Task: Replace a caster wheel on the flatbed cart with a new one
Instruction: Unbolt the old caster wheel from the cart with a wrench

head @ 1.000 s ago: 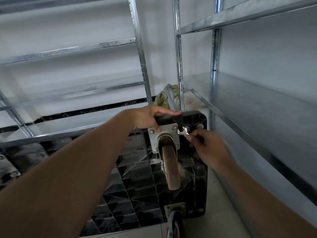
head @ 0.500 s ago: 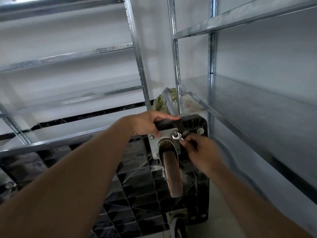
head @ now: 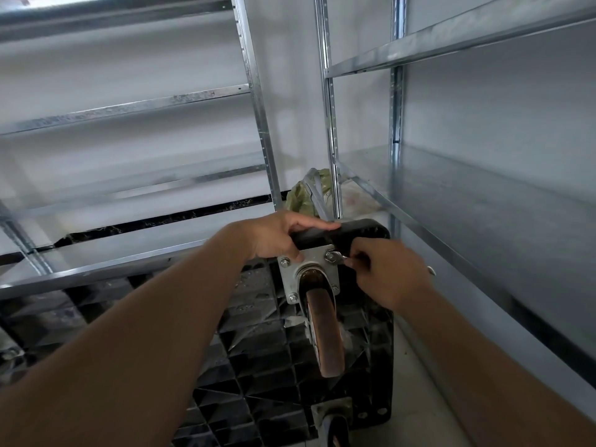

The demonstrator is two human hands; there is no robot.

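The black flatbed cart (head: 258, 350) stands on its side with its ribbed underside facing me. A worn brown caster wheel (head: 325, 337) sits in a metal bracket whose plate (head: 309, 258) is bolted near the cart's top corner. My left hand (head: 277, 237) grips the cart's upper edge, thumb down by the plate. My right hand (head: 387, 272) holds a small silver wrench (head: 337, 258) whose open end sits on the plate's upper right bolt. A second caster (head: 335, 424) shows at the bottom edge.
Galvanised metal shelving stands close on the right (head: 467, 221) and behind on the left (head: 129, 259). A greenish plastic bag (head: 306, 195) lies behind the cart by a shelf post. Pale floor (head: 416, 398) shows to the right of the cart.
My right hand has brought the wrench from just off the plate onto its upper right bolt. The left hand keeps its grip on the cart's edge.
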